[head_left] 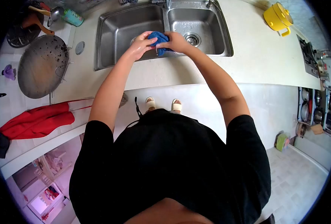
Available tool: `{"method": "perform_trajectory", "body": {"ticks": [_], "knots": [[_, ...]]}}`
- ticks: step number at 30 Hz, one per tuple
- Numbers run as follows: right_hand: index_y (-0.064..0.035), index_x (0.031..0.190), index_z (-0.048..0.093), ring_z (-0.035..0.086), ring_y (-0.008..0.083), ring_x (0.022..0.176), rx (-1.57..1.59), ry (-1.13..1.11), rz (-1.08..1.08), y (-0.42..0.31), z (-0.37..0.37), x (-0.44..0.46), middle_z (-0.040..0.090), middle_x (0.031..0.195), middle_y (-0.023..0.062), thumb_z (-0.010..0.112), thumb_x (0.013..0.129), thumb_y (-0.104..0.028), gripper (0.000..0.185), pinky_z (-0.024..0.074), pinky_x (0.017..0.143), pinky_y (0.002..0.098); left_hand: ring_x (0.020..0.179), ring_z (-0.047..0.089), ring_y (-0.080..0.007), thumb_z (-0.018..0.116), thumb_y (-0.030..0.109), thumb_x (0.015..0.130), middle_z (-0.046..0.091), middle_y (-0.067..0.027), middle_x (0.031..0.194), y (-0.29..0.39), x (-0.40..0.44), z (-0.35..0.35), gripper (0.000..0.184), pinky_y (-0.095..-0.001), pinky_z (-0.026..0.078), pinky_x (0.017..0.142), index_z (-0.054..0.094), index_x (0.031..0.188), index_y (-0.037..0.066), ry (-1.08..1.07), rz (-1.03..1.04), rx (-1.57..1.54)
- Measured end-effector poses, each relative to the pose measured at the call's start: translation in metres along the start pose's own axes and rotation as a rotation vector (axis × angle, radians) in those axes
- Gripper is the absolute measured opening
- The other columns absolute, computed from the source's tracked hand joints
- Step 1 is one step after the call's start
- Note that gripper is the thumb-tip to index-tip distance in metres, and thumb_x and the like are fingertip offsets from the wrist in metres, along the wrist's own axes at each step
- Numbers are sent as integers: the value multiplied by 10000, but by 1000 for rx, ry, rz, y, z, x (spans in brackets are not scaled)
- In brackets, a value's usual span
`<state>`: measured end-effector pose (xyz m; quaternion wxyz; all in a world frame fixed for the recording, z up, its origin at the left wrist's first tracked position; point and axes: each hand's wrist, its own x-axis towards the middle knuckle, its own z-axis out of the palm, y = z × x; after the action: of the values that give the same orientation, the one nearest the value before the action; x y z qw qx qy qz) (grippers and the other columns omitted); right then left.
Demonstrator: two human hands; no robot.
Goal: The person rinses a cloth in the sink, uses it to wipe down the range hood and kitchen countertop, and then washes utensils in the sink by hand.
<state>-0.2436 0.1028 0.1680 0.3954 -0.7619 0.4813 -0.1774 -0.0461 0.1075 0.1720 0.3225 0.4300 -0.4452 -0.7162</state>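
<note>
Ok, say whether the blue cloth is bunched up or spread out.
Bunched up: the blue cloth sits crumpled between both hands.

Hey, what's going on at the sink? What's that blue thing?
A person is standing at the kitchen counter, holding what looks like a bunched-up blue cloth in both hands. The left hand grips one side and looks wet; the right hand grips the other. They are holding it over the front of the double metal sink. On the counter, off to the right, stands a yellow pot that nobody is touching.
</note>
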Motion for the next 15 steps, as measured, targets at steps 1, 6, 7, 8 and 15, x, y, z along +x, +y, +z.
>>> {"method": "perform_trajectory", "body": {"ticks": [1,6,7,8,15], "knots": [[-29,1096,503,568,249,873,253,13,55,4,0,-7,557,1019,165,707,701,-319,531,457,747,306,1020,485,-150,567,240,851,477,-44,1125,1,1,6,418,-346,426,860,412,1212,97,-33,41,-90],[-16,1131,493,558,106,788,782,490,231,17,-8,-74,589,922,52,626,807,-265,430,446,720,230,1041,474,-190,527,242,873,460,-80,1190,13,1,26,401,-336,407,884,442,1238,99,-58,-16,-84],[-5,1042,539,553,101,808,719,591,233,16,-15,-102,584,920,84,624,807,-265,361,451,697,242,1044,472,-191,525,256,873,461,-80,1189,12,-2,18,397,-338,409,883,451,1229,96,-45,-7,-23],[0,1060,552,570,248,851,250,683,348,49,-18,-125,584,948,158,649,761,-358,476,446,752,312,1046,471,-191,524,270,872,463,-80,1187,11,-6,2,394,-340,412,882,460,1219,93,-28,5,36],[-8,802,516,541,368,742,-449,981,709,14,94,-141,562,763,200,557,796,-276,271,424,663,458,896,527,-95,536,280,857,580,-2,1008,-24,-53,-131,263,-254,430,778,578,1051,109,173,-113,222]]}}
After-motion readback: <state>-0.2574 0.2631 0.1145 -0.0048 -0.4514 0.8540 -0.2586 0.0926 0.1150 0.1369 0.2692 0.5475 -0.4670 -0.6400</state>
